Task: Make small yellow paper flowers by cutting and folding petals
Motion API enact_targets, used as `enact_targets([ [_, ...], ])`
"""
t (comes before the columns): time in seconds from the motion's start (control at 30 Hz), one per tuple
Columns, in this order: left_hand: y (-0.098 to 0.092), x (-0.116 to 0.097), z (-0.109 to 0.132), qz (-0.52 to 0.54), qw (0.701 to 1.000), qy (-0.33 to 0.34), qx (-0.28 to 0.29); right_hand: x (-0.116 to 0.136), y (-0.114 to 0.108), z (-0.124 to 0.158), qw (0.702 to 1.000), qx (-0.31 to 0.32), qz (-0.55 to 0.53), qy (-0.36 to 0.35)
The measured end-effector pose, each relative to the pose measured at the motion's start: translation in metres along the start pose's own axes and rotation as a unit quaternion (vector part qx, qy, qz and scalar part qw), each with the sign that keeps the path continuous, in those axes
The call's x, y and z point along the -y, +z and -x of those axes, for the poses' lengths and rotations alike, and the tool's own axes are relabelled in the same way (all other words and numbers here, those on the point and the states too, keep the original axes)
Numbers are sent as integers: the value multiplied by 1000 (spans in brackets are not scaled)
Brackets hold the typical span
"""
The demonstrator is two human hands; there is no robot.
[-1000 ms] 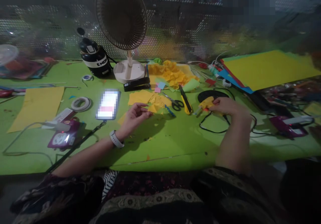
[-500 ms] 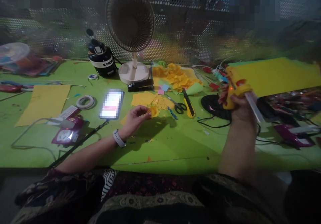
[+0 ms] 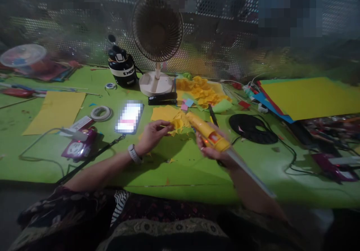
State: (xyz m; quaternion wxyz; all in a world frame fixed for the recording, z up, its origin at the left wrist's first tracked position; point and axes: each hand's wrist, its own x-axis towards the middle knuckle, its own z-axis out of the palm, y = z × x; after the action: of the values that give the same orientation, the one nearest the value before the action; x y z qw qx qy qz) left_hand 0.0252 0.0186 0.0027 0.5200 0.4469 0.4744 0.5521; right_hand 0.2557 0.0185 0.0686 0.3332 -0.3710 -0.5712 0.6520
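My left hand (image 3: 154, 134), with a pale watch on the wrist, pinches a small yellow paper piece (image 3: 177, 123) between thumb and fingers. A yellow glue gun (image 3: 206, 130) is gripped in my right hand (image 3: 212, 149). Its nozzle points left and lies close to the paper piece; I cannot tell whether they touch. A long clear glue stick (image 3: 249, 171) sticks out of the gun's back end. Behind my hands lie yellow paper scraps (image 3: 163, 113). The gun and my right hand partly cover a yellow cutter knife (image 3: 213, 117).
A phone (image 3: 129, 117), a tape roll (image 3: 101, 113) and a purple power socket (image 3: 80, 148) lie left. At the back stand a fan (image 3: 156, 84) and a bottle (image 3: 122, 71), near a stapler (image 3: 162, 99) and a yellow paper pile (image 3: 202, 89). Coloured sheets (image 3: 309, 97) lie right.
My right hand has brought the glue gun from the far right to the paper piece in my left hand, turning its nozzle leftward. The left hand has stayed nearly in place.
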Motion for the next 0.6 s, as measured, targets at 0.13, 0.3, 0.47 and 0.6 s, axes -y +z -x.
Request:
enact_targets([
  [0.13,0,0,1,8,1000,6,-5,-33,31,0,992,112,-47,-20],
  [0.3,0,-1,2,76,997,-20,-3,-48,43,-4,995,78,-48,-30],
  [0.47,2,-2,4,118,992,-29,32,-43,41,-8,999,22,-35,-28],
  [0.6,3,-5,6,115,992,-44,34,-46,35,-11,999,7,-17,-38],
])
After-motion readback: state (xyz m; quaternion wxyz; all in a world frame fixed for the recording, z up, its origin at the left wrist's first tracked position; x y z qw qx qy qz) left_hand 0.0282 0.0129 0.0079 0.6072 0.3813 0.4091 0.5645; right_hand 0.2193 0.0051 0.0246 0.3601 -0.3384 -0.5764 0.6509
